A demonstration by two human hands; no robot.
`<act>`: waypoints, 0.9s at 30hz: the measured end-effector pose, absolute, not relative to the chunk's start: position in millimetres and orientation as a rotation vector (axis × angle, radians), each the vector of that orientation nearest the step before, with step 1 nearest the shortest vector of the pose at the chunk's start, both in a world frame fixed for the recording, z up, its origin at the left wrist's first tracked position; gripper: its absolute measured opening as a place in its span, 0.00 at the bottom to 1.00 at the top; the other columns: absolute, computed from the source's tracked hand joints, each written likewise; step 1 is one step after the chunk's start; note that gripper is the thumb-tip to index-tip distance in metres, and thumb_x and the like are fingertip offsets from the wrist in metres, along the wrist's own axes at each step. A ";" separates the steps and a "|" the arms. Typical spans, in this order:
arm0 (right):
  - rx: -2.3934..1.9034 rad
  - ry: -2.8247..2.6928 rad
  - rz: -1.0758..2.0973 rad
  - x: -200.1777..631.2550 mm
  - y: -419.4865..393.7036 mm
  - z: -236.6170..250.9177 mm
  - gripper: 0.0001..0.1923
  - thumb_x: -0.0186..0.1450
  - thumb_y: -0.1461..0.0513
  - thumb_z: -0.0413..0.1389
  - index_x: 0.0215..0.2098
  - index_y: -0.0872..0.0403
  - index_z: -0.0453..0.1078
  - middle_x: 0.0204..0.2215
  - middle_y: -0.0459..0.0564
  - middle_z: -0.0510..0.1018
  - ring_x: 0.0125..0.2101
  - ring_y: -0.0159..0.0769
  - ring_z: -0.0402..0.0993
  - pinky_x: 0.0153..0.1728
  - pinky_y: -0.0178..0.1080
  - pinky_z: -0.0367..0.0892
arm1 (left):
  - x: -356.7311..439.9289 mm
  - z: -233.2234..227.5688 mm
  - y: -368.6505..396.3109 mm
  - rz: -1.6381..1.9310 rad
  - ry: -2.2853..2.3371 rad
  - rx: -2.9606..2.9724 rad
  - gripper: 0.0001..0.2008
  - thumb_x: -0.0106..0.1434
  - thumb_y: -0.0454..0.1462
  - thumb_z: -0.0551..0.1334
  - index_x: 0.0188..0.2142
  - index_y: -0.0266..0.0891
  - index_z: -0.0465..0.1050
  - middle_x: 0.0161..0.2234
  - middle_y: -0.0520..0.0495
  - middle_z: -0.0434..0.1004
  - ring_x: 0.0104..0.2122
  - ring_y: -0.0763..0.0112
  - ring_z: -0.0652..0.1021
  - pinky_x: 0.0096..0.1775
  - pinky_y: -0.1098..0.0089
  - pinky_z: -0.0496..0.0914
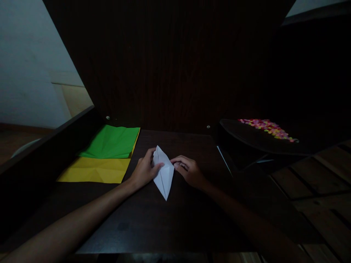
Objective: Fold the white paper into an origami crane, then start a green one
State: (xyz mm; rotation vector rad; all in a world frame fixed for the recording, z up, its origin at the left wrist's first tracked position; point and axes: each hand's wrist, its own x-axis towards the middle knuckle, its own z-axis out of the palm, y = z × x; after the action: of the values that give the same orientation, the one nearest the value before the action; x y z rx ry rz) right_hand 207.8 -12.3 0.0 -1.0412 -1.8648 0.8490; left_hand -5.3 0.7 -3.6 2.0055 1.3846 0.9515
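A folded white paper [164,175], kite-shaped with a sharp point toward me, lies on the dark wooden table [153,223]. My left hand [144,170] rests on its left edge, thumb pressing on the paper's upper part. My right hand [189,171] touches the right edge with its fingertips. Both hands pin the paper against the table top.
A green sheet [112,141] lies over a creased yellow sheet [95,170] at the left of the table. A dark upright board [170,65] closes the back. At the right, a dark round tray [246,137] carries several small colourful pieces [267,128]. Wooden floor planks [320,190] show beyond.
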 end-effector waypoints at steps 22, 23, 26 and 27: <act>-0.956 -2.196 0.494 209.7 -11.7 -7.6 0.12 0.64 0.63 0.59 0.46 0.51 0.76 0.40 0.52 0.74 0.41 0.39 0.72 0.43 0.43 0.70 | -19.8 4.0 0.3 0.728 0.895 2.556 0.13 0.62 0.35 0.62 0.46 0.41 0.78 0.56 0.41 0.67 0.59 0.52 0.64 0.58 0.49 0.62; -0.961 -2.212 0.476 209.5 -12.0 -7.7 0.12 0.64 0.62 0.59 0.46 0.50 0.76 0.40 0.52 0.74 0.42 0.39 0.71 0.44 0.44 0.69 | -21.9 5.4 1.2 0.691 0.866 2.568 0.14 0.61 0.35 0.63 0.47 0.42 0.77 0.56 0.41 0.68 0.59 0.51 0.64 0.58 0.48 0.63; -0.967 -2.245 0.443 209.5 -12.5 -6.5 0.12 0.65 0.62 0.59 0.47 0.49 0.76 0.40 0.52 0.74 0.42 0.39 0.70 0.44 0.45 0.69 | -27.9 8.0 4.3 0.594 0.806 2.560 0.21 0.59 0.36 0.65 0.53 0.42 0.73 0.58 0.41 0.69 0.59 0.50 0.65 0.56 0.47 0.65; -0.967 -2.253 0.436 209.7 -12.5 -5.9 0.12 0.65 0.62 0.59 0.47 0.49 0.76 0.40 0.52 0.74 0.42 0.40 0.70 0.44 0.45 0.69 | -29.4 8.0 5.4 0.574 0.800 2.569 0.24 0.59 0.37 0.66 0.56 0.42 0.71 0.58 0.40 0.69 0.60 0.49 0.64 0.57 0.45 0.64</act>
State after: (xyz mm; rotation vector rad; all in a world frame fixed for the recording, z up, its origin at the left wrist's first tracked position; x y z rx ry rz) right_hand 209.7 -12.5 -5.9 -0.9673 -2.2528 0.4361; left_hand -29.4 5.4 8.0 2.5693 0.8003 0.5742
